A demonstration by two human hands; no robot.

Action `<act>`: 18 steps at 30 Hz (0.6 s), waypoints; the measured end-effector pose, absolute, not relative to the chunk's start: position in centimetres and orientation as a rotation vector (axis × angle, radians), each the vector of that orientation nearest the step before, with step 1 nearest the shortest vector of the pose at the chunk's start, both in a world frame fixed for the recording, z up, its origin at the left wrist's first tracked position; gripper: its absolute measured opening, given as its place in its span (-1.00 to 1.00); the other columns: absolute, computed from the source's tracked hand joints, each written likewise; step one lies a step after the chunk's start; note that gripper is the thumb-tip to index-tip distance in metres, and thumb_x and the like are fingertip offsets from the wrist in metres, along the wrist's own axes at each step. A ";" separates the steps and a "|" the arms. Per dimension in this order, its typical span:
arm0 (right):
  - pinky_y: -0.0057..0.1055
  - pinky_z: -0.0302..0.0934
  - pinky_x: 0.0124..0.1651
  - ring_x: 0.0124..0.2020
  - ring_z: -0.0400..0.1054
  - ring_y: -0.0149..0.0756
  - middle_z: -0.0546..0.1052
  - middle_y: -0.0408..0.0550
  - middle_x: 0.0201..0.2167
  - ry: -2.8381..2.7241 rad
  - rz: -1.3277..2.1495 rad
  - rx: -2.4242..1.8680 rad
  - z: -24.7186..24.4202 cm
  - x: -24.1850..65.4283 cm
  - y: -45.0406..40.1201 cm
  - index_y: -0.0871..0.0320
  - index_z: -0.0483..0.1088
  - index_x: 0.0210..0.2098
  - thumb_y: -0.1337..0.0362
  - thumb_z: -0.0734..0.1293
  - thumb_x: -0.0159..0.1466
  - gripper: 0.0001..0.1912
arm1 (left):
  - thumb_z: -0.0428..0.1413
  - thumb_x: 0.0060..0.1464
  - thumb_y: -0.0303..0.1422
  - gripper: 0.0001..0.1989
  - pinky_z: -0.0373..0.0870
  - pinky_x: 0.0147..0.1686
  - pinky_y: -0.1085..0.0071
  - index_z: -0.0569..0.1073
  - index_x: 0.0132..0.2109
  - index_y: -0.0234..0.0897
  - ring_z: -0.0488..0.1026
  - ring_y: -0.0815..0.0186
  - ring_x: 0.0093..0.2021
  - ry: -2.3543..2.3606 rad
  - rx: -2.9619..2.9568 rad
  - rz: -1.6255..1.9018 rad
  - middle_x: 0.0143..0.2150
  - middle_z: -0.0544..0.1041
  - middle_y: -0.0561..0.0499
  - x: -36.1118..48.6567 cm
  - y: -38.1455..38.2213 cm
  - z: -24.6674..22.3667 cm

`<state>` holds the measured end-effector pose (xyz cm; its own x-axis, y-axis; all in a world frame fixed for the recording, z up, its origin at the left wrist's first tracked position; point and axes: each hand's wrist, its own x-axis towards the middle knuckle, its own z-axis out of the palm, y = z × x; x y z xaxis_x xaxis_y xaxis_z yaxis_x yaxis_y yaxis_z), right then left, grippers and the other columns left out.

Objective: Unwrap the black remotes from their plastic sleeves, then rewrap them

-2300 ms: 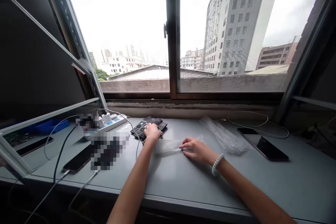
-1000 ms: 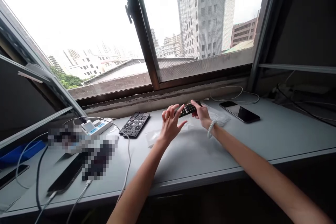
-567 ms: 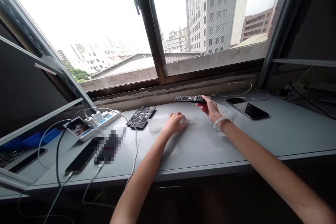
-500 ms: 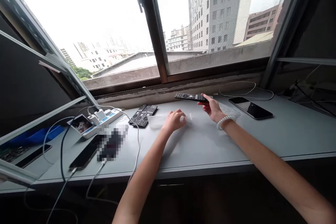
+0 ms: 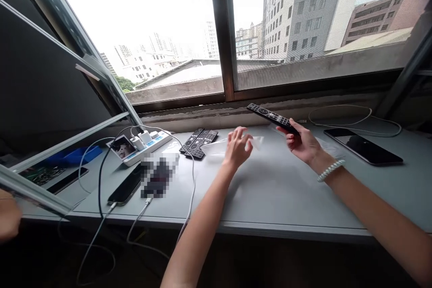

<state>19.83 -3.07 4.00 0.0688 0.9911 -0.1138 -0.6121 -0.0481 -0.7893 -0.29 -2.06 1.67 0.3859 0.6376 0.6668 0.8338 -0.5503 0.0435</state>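
Observation:
A black remote control (image 5: 270, 115) is held near one end by my right hand (image 5: 303, 143), raised over the desk with its far end tilted up toward the window. My left hand (image 5: 238, 148) hovers over a clear plastic bag (image 5: 216, 148), its fingers bent and apart. The bag lies flat on the desk, partly hidden behind this hand. Several more black remotes (image 5: 197, 143) lie side by side left of the bag. Another crumpled clear plastic bag (image 5: 329, 147) rests behind my right wrist.
A dark tablet or phone (image 5: 362, 145) and a white cable (image 5: 340, 106) lie at the right. Leftward are a power strip (image 5: 145, 147), a charging phone (image 5: 126, 186) and looping cables. A metal frame (image 5: 101, 67) stands left. Someone's skin (image 5: 8, 218) shows at the left edge.
My left hand's fingers have spread from a closed grip at the plastic bag. The remote in my right hand has tilted, its far end higher. The view has shifted left.

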 end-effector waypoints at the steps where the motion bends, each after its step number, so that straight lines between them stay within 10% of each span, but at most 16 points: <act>1: -0.72 0.09 -0.76 -0.73 0.14 -0.63 0.55 -0.07 -0.36 -0.616 1.455 -0.823 3.9 19.6 -3.2 0.12 0.32 -0.34 0.23 0.26 0.25 -0.90 | 0.02 0.06 -0.46 -0.86 0.16 0.04 0.28 0.40 -0.21 -0.23 0.32 0.22 0.03 -1.287 -2.457 -0.853 -0.02 0.38 -0.08 -0.1 -2.1 1.3; 8: -0.65 0.20 -0.69 -0.54 0.35 -0.50 0.54 -0.01 -0.17 -0.857 1.533 -0.932 2.6 18.2 -3.9 0.14 0.42 -0.24 0.26 0.33 0.17 -0.83 | -0.14 0.16 -0.45 -0.86 0.20 -0.05 0.32 0.27 -0.17 -0.23 0.44 0.30 -0.28 -1.432 -2.723 -0.656 -0.29 0.49 0.02 1.0 -3.0 0.8; 18: -0.60 0.22 -0.62 -0.39 0.40 -0.41 0.53 -0.12 -0.17 -1.005 1.338 -0.984 1.9 17.3 -4.6 -0.15 0.27 0.10 0.20 0.40 0.09 -0.43 | -0.03 0.17 -0.26 -0.77 0.16 -0.04 0.28 0.31 -0.05 -0.20 0.40 0.24 -0.14 -1.381 -2.641 -0.652 -0.15 0.44 -0.02 0.9 -3.5 1.1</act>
<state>17.29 -4.62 1.91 -0.0116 0.9999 0.0069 -0.2852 0.0033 -0.9585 0.93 -3.45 1.11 0.5000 0.7627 0.4102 0.8016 -0.5868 0.1141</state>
